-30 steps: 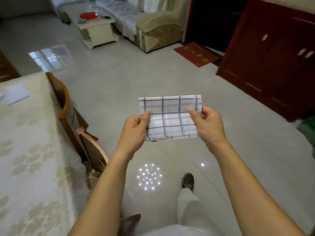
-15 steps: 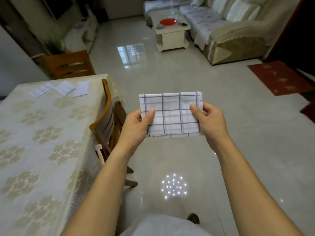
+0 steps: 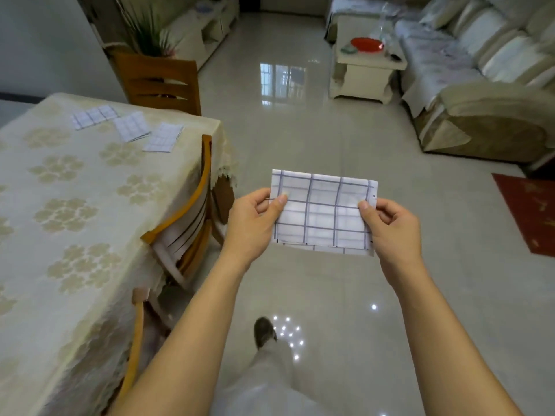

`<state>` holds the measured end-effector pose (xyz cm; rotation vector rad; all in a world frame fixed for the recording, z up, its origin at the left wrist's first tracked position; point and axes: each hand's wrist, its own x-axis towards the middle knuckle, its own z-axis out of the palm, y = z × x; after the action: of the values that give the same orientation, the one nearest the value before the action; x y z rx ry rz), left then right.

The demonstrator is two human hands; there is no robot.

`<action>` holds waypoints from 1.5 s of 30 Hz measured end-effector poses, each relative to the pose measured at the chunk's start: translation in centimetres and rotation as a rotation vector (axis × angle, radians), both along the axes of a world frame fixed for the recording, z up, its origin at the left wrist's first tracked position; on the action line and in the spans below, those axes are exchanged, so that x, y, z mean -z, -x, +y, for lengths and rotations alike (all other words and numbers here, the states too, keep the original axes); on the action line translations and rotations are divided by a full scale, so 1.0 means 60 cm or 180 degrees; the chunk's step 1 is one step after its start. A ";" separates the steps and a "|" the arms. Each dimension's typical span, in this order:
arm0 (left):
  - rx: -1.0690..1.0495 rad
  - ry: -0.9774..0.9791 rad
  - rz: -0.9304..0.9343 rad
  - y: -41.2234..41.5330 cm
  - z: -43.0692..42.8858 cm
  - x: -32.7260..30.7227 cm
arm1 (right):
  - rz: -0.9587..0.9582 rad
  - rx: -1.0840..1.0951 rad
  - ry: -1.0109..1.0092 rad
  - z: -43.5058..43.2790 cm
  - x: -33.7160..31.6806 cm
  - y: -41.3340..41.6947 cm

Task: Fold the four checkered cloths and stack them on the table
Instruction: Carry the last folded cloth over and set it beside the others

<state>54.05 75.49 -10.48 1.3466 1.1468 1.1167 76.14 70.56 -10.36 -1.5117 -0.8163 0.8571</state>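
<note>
Your left hand (image 3: 252,223) & right hand (image 3: 390,226) hold one checkered cloth (image 3: 322,211), folded to a rectangle, mid-frame, in the air above the floor (image 3: 300,130). Each hand pinches a side edge: thumb on front, fingers curled behind. Upper left of frame: three folded cloths (image 3: 132,126) lie in a row on the table (image 3: 60,205), side by side, not stacked. Chair (image 3: 183,211) tucked at table edge, left of ctr.

**Out of sight**

Behind the folded white cloth with blue checks (image 3: 322,211), the fingertips of the left hand (image 3: 252,223) and right hand (image 3: 393,229) are hidden. Left of that cloth, the cream floral-clothed table (image 3: 99,187) is cut off by the picture's edge. Right of it, so is the red rug (image 3: 531,211).
</note>
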 end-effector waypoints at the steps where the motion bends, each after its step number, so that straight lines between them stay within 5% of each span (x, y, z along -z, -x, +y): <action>1: -0.0027 0.0017 -0.0039 -0.013 0.035 0.001 | -0.0037 0.0026 -0.0002 0.032 -0.004 -0.011; 9: -0.0081 -0.0038 -0.0108 -0.095 0.343 -0.034 | -0.0539 0.0405 -0.0295 0.327 -0.055 -0.085; 15: -0.0230 0.0065 0.0139 -0.092 0.483 -0.017 | -0.0281 0.0288 -0.0283 0.483 -0.031 -0.087; 31: -0.1805 0.0058 0.0256 -0.112 0.926 -0.062 | 0.0038 -0.1556 -0.0159 1.118 -0.022 -0.107; 39: -0.2855 -0.0002 -0.0049 -0.078 1.082 -0.049 | -0.0002 -0.2357 -0.0263 1.353 -0.026 0.000; 45: -0.2990 -0.0055 -0.0037 -0.021 1.283 -0.016 | -0.0232 -0.2503 -0.0307 1.568 -0.025 0.064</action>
<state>55.29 152.48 -9.49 0.7780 1.8337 1.7715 72.27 164.62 -8.88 -1.1281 -1.5272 1.3053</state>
